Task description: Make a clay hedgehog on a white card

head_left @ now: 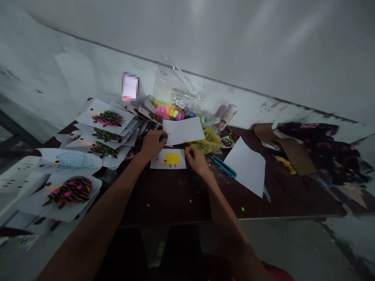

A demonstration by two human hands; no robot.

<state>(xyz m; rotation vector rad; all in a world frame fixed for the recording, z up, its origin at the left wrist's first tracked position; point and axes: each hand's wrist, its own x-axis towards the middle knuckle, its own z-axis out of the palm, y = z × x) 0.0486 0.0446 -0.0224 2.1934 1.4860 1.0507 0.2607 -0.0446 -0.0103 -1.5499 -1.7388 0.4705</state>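
A white card (153, 165) with a yellow hedgehog-like figure (172, 159) lies flat on the dark table. Just above its left part, my left hand (152, 143) has its fingers closed around a dark lump (163, 137), with clear plastic (169, 139) beside it. By the card's upper right corner is my right hand (195, 158), its fingers curled into a pinch. Whatever those fingertips may hold is too small to make out. Behind the card lies a blank white sheet (183, 130), with a crumpled yellow bag (211, 140) to its right.
Stacked hedgehog pictures (108, 117) fill the left side. Colourful clay packs (171, 112) in clear plastic stand against the wall. Blue-handled scissors (224, 167) and a white sheet (247, 166) lie to the right. Farther right are a yellow cutter (285, 164) and dark patterned cloth (331, 156).
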